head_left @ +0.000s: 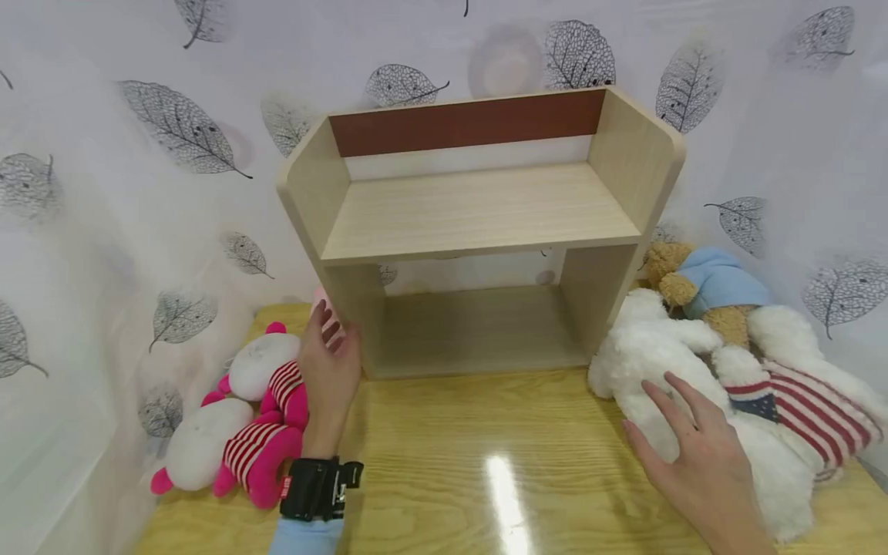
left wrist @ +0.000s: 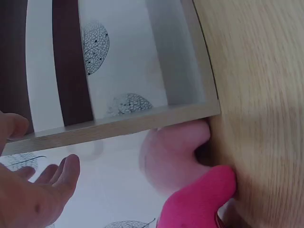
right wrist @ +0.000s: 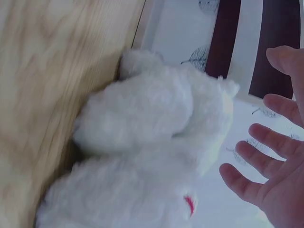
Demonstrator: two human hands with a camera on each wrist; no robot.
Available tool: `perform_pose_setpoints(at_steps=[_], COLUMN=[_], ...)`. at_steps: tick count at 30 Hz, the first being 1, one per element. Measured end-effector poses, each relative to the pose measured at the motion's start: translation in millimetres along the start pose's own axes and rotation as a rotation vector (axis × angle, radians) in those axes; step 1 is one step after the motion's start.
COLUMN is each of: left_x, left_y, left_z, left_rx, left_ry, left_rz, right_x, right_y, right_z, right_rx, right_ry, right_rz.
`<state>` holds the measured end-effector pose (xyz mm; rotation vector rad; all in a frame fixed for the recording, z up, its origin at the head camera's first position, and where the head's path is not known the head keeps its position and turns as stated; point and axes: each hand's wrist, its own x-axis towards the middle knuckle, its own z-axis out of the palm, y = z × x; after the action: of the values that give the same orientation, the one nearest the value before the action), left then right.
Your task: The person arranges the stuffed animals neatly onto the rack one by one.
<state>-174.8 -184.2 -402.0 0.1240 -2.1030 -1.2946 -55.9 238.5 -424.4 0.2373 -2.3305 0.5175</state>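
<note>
A pale wooden two-tier shelf (head_left: 479,208) with a dark red back strip stands on the table. Beside its left panel is my left hand (head_left: 331,378), fingers spread and loosely bent, holding nothing. The left wrist view shows its thumb at the panel's edge (left wrist: 109,126). Pink-and-white plush toys (head_left: 201,443) in striped clothes lie left of that hand. My right hand (head_left: 708,455) hovers with fingers spread over a white fluffy plush toy (head_left: 645,339) at the shelf's right side. In the right wrist view, nothing is between its fingers (right wrist: 266,161).
Behind the white toy lie a brown teddy bear (head_left: 728,285) in blue and another white plush (head_left: 819,408) with a flag-striped garment. The wooden table (head_left: 444,447) extends in front of the shelf. A leaf-patterned curtain (head_left: 104,231) hangs close behind and along the left.
</note>
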Motion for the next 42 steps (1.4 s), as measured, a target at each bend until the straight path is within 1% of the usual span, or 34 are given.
perform_pose_setpoints(at_steps=[2, 5, 7, 8, 10, 12, 14, 15, 16, 18, 20, 22, 25, 26, 27, 29, 31, 33, 37, 41, 42], left_x=[3.7, 8.3, 11.1, 12.7, 15.4, 17.0, 17.5, 17.4, 17.1, 16.5, 16.2, 15.8, 15.7, 15.7, 15.8, 16.0, 16.3, 16.5, 16.9, 17.2, 17.5], left_y=[-2.1, -4.7, -4.2, -4.0, -3.1, -2.4, -3.2, -3.3, -3.2, -3.5, -4.0, -3.4, -2.9, -2.5, -1.8, -1.7, -2.1, -3.0, -4.1, -2.4, -2.0], left_z=[1.8, 3.8, 4.4, 4.7, 4.8, 4.6, 4.5, 4.4, 4.3, 4.4, 5.2, 5.7, 6.5, 6.6, 6.4, 6.2, 6.1, 6.0, 6.1, 5.2, 5.0], left_rx=[-0.01, 0.002, 0.017, 0.024, 0.04, 0.054, 0.065, 0.067, 0.068, 0.07, 0.072, 0.073, 0.078, 0.078, 0.076, 0.075, 0.072, 0.071, 0.071, 0.074, 0.076], left_ry=[-0.019, -0.038, -0.048, -0.051, -0.06, -0.065, -0.07, -0.074, -0.076, -0.078, -0.081, -0.083, -0.087, -0.089, -0.091, -0.095, -0.101, -0.106, -0.111, -0.105, -0.102], left_rz=[-0.015, -0.004, 0.017, 0.025, 0.04, 0.044, 0.047, 0.051, 0.054, 0.066, 0.075, 0.074, 0.065, 0.06, 0.058, 0.055, 0.054, 0.057, 0.056, 0.041, 0.039], right_x=[-4.5, -11.5, -17.2, -20.8, -28.2, -35.8, -42.0, -44.2, -46.2, -50.6, -54.4, -56.4, -54.6, -53.6, -52.2, -49.4, -48.6, -47.6, -44.8, -41.4, -41.6], right_y=[6.2, 18.9, 29.0, 34.0, 43.8, 52.6, 59.5, 62.8, 65.4, 69.1, 72.1, 73.2, 72.5, 71.7, 70.5, 68.9, 68.9, 67.8, 69.2, 70.2, 69.0], right_z=[-6.1, -15.3, -21.0, -23.9, -30.5, -35.5, -38.7, -39.2, -38.6, -36.7, -35.3, -34.2, -32.7, -32.3, -31.8, -31.1, -30.5, -28.9, -27.6, -32.3, -33.5], right_rx=[-0.026, -0.103, -0.168, -0.201, -0.271, -0.338, -0.401, -0.422, -0.434, -0.427, -0.4, -0.369, -0.358, -0.364, -0.373, -0.386, -0.399, -0.399, -0.365, -0.311, -0.296], right_ry=[0.021, 0.054, 0.055, 0.031, -0.082, -0.236, -0.403, -0.461, -0.502, -0.538, -0.507, -0.447, -0.388, -0.388, -0.41, -0.489, -0.539, -0.559, -0.505, -0.46, -0.417], right_rz=[0.009, 0.005, 0.037, 0.08, 0.199, 0.322, 0.413, 0.428, 0.437, 0.432, 0.396, 0.364, 0.379, 0.407, 0.452, 0.556, 0.616, 0.663, 0.693, 0.716, 0.71])
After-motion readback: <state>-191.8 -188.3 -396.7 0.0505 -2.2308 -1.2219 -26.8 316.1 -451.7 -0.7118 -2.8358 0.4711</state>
